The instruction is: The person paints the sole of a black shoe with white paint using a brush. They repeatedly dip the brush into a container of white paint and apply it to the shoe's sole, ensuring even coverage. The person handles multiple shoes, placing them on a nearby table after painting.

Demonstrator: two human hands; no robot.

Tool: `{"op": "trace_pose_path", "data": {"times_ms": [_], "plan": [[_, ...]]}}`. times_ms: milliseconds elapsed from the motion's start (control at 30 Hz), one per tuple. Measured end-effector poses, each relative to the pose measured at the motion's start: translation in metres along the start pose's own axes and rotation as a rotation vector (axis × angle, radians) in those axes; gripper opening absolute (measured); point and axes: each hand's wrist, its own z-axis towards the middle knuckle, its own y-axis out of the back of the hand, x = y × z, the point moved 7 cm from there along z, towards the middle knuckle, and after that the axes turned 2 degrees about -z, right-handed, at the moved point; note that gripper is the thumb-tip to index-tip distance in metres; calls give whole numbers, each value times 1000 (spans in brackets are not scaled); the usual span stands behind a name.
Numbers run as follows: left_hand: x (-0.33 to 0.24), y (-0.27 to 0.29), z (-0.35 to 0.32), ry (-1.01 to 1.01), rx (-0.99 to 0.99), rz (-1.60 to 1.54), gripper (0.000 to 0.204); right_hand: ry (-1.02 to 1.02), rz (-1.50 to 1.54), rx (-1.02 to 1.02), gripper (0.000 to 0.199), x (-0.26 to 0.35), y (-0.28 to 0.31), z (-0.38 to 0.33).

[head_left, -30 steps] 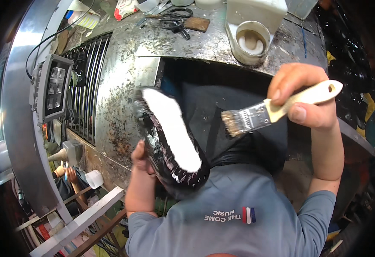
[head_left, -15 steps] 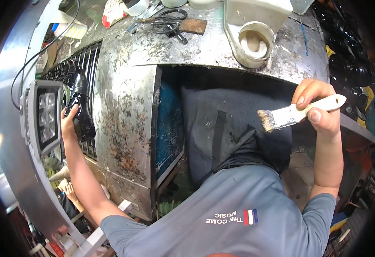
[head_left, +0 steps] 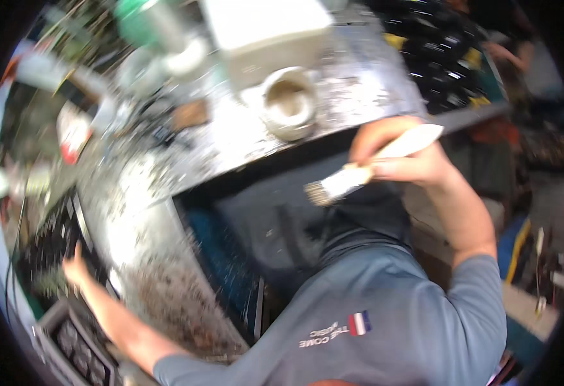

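Observation:
My right hand (head_left: 420,164) is closed around the pale handle of a flat paintbrush (head_left: 343,182), whose bristles point left above my lap. On the far left, my left hand (head_left: 76,268) reaches to dark, glossy things (head_left: 47,254) on a rack. Motion blur smears its fingers and hides whether they grip anything. Ahead of me on the metal bench (head_left: 143,183), a round cup (head_left: 289,103) with something pale inside stands at the front of a white container (head_left: 266,38).
Scissors and a brown block (head_left: 190,114) lie on the bench. A square lamp (head_left: 76,341) is beside my left forearm. Glossy black things (head_left: 443,58) are heaped at the far right, with another person's arm (head_left: 510,56) beyond. The bench edge overhangs my lap.
The view has swung and blurred. My left hand held a glossy black shoe by the rack; now its hold is unclear. My right hand still grips the paintbrush.

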Motion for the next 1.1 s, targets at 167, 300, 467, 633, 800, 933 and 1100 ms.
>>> {"op": "trace_pose_path", "data": {"times_ms": [167,300,467,633,800,933,1100], "plan": [[-14,4,-13,-52,18,-89,111,27,-77,-49,27,-2,6,-6],[-21,34,-55,-33,-138,-84,99,37,7,-242,33,-1,42,-35],[68,30,-85,-36,-281,-336,84,471,-782,-711,25,23,141,-67],[-41,122,-249,-344,-335,-660,76,449,-1642,-1098,47,5,239,-88],[-74,166,-345,-297,-217,-553,44,397,-1913,-1009,47,-20,292,-66],[-96,181,-391,-309,-224,-682,41,510,-1783,-1053,36,13,291,-83],[-114,191,-414,-348,-139,-825,51,402,-1312,-1591,41,89,367,-142]]}}
